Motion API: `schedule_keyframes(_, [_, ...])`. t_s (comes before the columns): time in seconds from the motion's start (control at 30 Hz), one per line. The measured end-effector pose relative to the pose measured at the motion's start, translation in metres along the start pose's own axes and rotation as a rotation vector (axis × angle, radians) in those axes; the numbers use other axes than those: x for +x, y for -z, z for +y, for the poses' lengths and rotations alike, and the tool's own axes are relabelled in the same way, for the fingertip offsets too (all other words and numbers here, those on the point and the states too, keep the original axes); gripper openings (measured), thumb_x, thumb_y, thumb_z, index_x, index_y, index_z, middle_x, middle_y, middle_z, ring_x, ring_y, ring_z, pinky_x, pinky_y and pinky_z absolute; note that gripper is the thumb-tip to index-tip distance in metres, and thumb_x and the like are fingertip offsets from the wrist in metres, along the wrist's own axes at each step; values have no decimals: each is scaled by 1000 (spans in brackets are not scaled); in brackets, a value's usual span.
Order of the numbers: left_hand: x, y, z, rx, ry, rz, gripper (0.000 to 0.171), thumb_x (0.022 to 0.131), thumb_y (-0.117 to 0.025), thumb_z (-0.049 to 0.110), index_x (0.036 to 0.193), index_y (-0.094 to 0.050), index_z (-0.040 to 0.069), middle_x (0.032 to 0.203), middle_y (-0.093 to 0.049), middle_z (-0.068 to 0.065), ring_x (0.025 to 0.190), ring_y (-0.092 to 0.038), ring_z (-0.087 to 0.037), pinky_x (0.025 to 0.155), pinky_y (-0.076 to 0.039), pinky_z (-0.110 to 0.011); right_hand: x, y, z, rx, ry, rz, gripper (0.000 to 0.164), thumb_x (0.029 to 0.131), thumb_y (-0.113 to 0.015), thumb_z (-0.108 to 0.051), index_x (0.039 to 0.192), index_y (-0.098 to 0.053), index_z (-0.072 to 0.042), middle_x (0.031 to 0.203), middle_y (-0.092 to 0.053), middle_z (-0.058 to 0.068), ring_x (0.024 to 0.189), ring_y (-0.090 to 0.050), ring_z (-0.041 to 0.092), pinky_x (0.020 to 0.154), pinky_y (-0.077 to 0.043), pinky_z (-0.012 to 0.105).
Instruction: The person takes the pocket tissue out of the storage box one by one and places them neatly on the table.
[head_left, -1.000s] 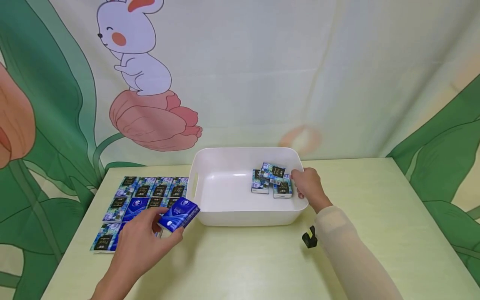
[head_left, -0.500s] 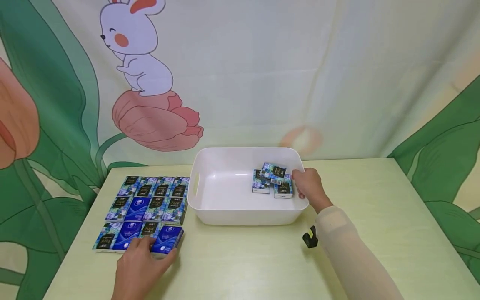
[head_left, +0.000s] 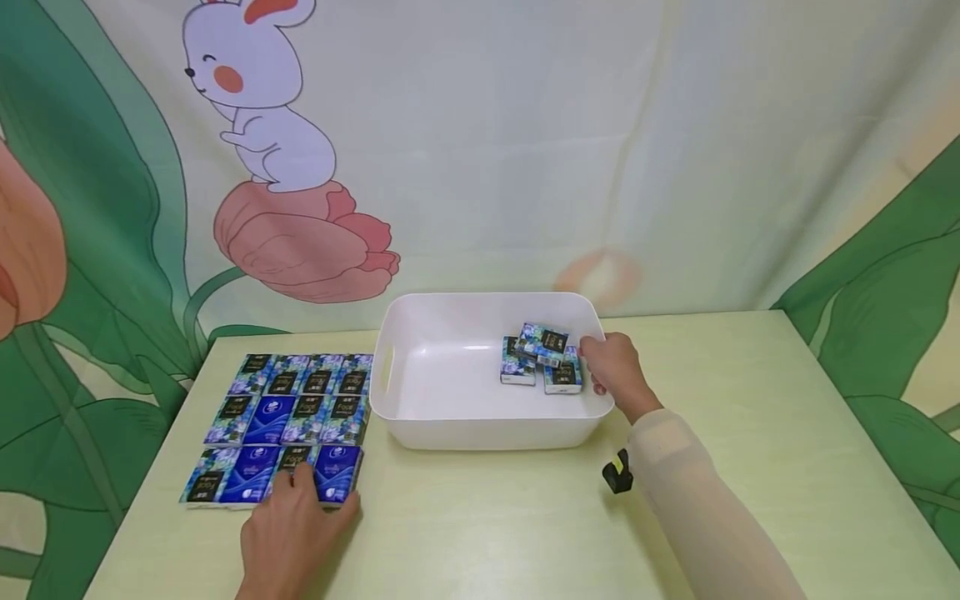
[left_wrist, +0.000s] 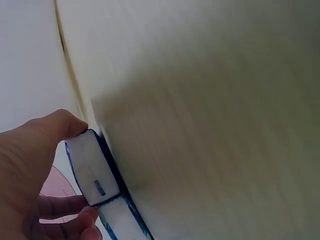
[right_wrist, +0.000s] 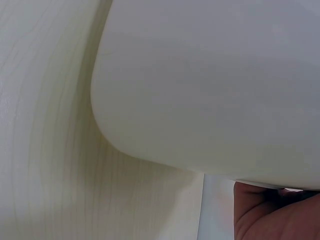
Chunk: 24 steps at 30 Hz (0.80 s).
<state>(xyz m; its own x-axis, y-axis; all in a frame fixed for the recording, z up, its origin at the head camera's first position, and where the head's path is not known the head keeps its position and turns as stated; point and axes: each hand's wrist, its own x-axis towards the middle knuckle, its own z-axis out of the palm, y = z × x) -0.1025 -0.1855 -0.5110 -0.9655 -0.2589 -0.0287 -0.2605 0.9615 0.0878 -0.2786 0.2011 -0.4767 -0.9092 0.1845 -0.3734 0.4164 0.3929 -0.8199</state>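
Flat tissue packs [head_left: 345, 417] lie in rows at the left of the table, most floral and a few plain blue. My left hand [head_left: 288, 533] is at the front right corner of these rows, thumb and fingers about a blue tissue pack [head_left: 337, 468]. In the left wrist view the thumb touches one edge of that pack [left_wrist: 92, 165] and the fingers are at its other side. My right hand [head_left: 618, 375] grips the right end of a white plastic bin [head_left: 487, 433], fingers at its handle. Inside the bin, 3 floral packs [head_left: 543, 343] lie loosely heaped on the right.
A small black clip-like object [head_left: 617, 473] shows beside the right sleeve [head_left: 690, 475]. Behind the table [head_left: 465, 525] hangs a curtain [head_left: 480, 167] printed with a rabbit and flowers. The bin stands close to the right side of the rows.
My left hand has brought the blue pack down and left, from the air beside the bin to the front right corner of the rows. The right hand has stayed on the bin.
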Motion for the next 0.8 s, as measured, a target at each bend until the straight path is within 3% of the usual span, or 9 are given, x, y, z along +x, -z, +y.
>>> schedule_keyframes(0.17, [3, 9, -1, -31, -25, -18, 88, 78, -75, 57, 124, -52, -15, 104, -55, -37, 72, -62, -46, 61, -55, -57, -1, 1, -4, 13, 16, -11, 29, 93, -45, -18, 105, -60, 4, 53, -40, -1, 40, -37, 10, 41, -35, 24])
schedule_keyframes(0.27, [4, 22, 4, -97, -47, -19, 84, 79, -76, 57, 124, -56, -11, 109, -58, -35, 78, -63, -48, 65, -55, -59, -1, 1, -5, 13, 13, -14, 30, 93, -45, -18, 106, -60, 5, 54, -40, -1, 40, -37, 10, 41, -36, 23])
schedule_keyframes(0.37, [6, 39, 15, -183, -101, 30, 70, 82, -76, 53, 120, -63, -4, 106, -63, -29, 77, -64, -42, 65, -55, -55, 0, 1, -5, 5, 9, -12, 31, 94, -45, -19, 107, -61, 5, 55, -41, 0, 41, -37, 10, 42, -36, 23])
schedule_keyframes(0.5, [11, 60, 33, -300, -234, 161, 46, 86, -76, 40, 113, -69, 4, 88, -64, -13, 65, -56, -25, 53, -46, -40, 0, 2, -3, -2, 4, -10, 32, 95, -45, -19, 108, -61, 5, 56, -41, 0, 41, -37, 10, 42, -36, 24])
schedule_keyframes(0.6, [19, 74, 48, -356, -353, 230, 36, 87, -76, 33, 110, -70, 7, 81, -60, -5, 62, -50, -17, 52, -40, -33, 0, 2, -2, 5, 2, -11, 32, 94, -45, -19, 108, -60, 5, 56, -41, 0, 41, -37, 10, 42, -36, 24])
schedule_keyframes(0.7, [31, 84, 63, -375, -471, 237, 32, 89, -75, 31, 111, -70, 8, 83, -61, -2, 65, -54, -15, 55, -43, -32, 0, 2, -1, 10, -3, -9, 32, 94, -46, -19, 109, -60, 6, 57, -42, 0, 42, -38, 10, 42, -36, 24])
schedule_keyframes(0.8, [45, 93, 77, -364, -565, 196, 33, 90, -73, 31, 113, -70, 8, 86, -63, -2, 71, -58, -17, 59, -48, -34, -1, 1, -1, 7, -11, -5, 32, 94, -46, -19, 108, -60, 5, 58, -43, 1, 42, -38, 10, 42, -37, 24])
